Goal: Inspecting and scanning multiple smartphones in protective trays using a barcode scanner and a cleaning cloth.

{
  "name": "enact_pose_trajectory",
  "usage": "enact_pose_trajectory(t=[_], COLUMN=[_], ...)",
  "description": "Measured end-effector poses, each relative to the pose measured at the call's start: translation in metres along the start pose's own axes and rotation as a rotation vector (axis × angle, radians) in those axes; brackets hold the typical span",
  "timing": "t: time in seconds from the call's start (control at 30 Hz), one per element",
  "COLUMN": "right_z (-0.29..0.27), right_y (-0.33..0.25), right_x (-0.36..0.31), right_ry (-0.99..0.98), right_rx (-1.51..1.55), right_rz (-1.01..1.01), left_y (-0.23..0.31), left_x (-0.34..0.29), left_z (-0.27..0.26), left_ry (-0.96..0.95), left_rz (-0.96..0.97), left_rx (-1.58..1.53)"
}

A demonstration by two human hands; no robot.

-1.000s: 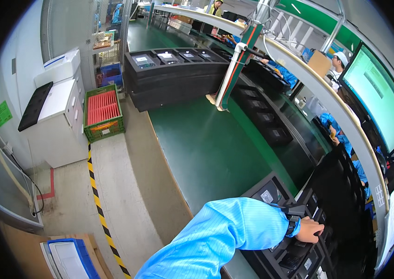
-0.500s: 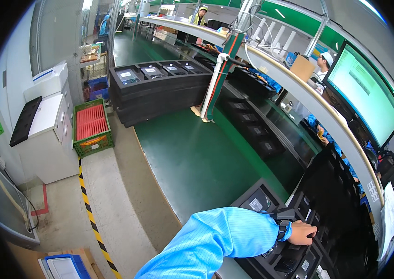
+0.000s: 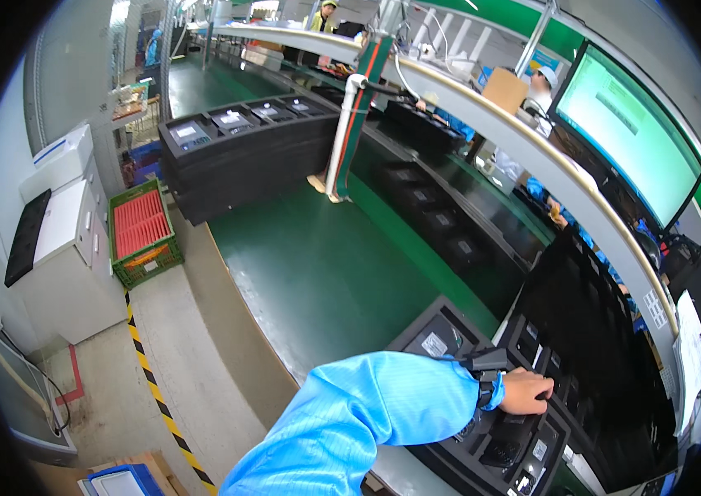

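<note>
My left hand [image 3: 526,390] reaches right in a blue striped sleeve, with a black strap device on the wrist. Its fingers are curled down over the inner side of a black foam tray [image 3: 406,334]; whatever they grip is hidden beneath them. Flat black devices with white labels lie in the tray's pockets, such as one device [image 3: 435,342] above my sleeve. A rounded black part [image 3: 501,451] sits below the hand. Beside it, a second row of black foam pockets [image 3: 524,332] also holds labelled items. My right hand is out of the picture.
A stack of black foam trays [image 3: 251,169] stands farther along the green bench [image 3: 309,273]. A white pipe post [image 3: 342,140] rises from it. A lit monitor [image 3: 627,124] hangs at right, above a shelf edge. A green crate [image 3: 145,240] stands on the floor. Co-workers sit beyond the shelf.
The view has turned slightly, so the bench, stack and crate sit farther left and higher. My left hand stays over the tray, fingers still curled.
</note>
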State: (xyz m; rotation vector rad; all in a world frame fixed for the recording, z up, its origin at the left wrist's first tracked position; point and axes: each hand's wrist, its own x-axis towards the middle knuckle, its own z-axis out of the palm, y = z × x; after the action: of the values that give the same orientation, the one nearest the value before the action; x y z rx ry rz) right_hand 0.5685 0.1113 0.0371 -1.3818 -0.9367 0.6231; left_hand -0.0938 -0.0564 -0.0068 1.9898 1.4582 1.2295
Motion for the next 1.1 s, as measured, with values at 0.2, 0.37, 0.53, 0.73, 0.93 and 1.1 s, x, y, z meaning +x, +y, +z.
enact_pose_trajectory(t=[0.2, 0.37, 0.53, 0.73, 0.93, 1.1], right_z=[-0.031, -0.043, 0.060, 0.196, 0.260, 0.271], right_y=[0.002, 0.018, -0.006, -0.133, -0.150, -0.131], right_x=[-0.004, -0.026, -0.123, -0.312, -0.372, -0.356], right_ry=[0.056, 0.053, -0.197, -1.124, -1.624, -1.678], right_rx=[-0.039, -0.057, -0.181, -0.697, -0.786, -0.754], right_rz=[-0.004, 0.033, 0.144, 0.031, 0.052, 0.084], left_y=[0.003, 0.005, 0.008, 0.008, 0.000, 0.007], left_x=[0.001, 0.006, -0.001, 0.006, -0.004, -0.004], left_z=[-0.003, 0.003, -0.002, -0.004, -0.001, 0.002], left_ry=[0.030, -0.001, 0.006, 0.024, 0.124, 0.061], left_rz=[-0.002, -0.046, -0.069, -0.042, 0.065, 0.071], left_rx=[0.017, -0.001, -0.025, -0.031, -0.024, 0.010])
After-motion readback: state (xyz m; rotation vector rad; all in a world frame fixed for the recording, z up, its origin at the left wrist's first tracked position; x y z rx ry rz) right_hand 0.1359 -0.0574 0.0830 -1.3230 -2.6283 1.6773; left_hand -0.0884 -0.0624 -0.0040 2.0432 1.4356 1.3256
